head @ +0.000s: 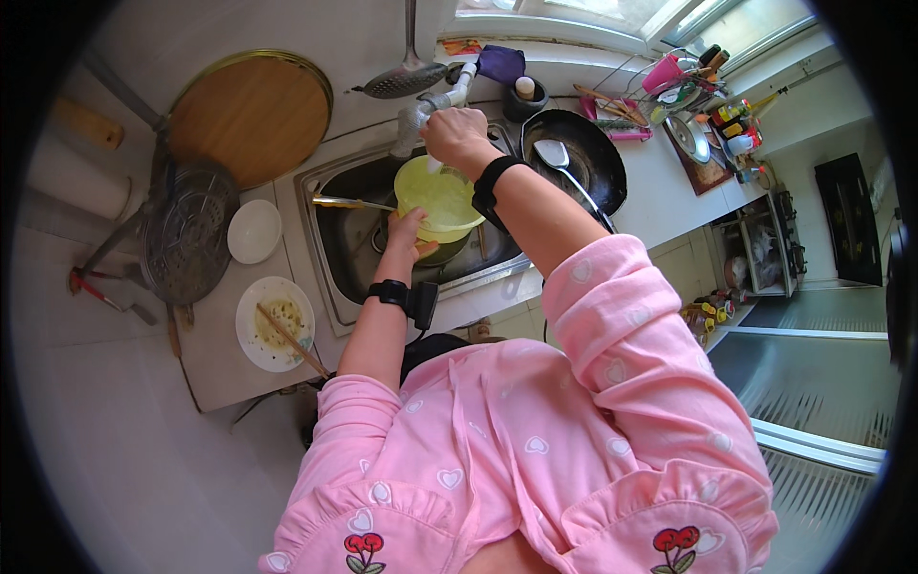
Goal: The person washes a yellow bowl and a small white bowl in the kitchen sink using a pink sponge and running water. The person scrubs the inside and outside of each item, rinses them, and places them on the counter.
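Observation:
My left hand [406, 235] grips the near left side of a yellow-green plastic basin [470, 233] over the sink. Clear water [445, 197] lies in the basin. At the faucet [412, 128], which is wrapped in a silvery cover, my right hand [462, 140] is closed, its fingertips hidden from this angle. Something white shows just under that hand, above the water. Beneath the basin sits a dark round pot [441, 255] in the stainless steel sink [337, 273], partly covered. A metal-handled utensil [351, 203] reaches over the sink's left side.
Right of the sink rests a black wok [609, 168] with a metal spatula [566, 168]. On the left counter are a white bowl [254, 231] and a soiled plate [247, 344] with chopsticks [290, 339]. A skimmer [405, 77] hangs above; a mortar [518, 111] stands behind.

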{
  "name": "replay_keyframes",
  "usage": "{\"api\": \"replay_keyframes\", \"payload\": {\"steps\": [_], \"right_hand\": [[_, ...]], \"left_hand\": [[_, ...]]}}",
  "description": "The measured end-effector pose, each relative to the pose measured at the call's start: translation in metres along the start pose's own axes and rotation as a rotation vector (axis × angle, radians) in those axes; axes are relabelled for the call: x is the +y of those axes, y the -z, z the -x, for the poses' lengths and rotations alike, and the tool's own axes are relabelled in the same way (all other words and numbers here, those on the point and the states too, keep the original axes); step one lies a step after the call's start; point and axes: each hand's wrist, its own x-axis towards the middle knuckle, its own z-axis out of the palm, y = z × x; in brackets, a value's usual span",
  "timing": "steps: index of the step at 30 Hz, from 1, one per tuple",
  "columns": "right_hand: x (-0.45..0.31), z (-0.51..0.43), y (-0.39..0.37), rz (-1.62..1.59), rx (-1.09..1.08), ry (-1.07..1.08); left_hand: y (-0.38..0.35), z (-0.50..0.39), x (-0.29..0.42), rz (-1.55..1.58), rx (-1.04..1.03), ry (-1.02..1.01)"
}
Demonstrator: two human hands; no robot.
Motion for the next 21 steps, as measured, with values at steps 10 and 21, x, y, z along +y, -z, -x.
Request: {"api": "replay_keyframes", "payload": {"steps": [10,21], "right_hand": [[0.002,0.003,0.008,-0.064,-0.028,-0.045],[0.098,0.049,-0.068,-1.351,-0.3,-0.424]], "left_hand": [[0.0,-0.001,-0.001,0.0,-0.043,-0.007],[0.003,0.007,-0.009,0.022,-0.086,0.03]]}}
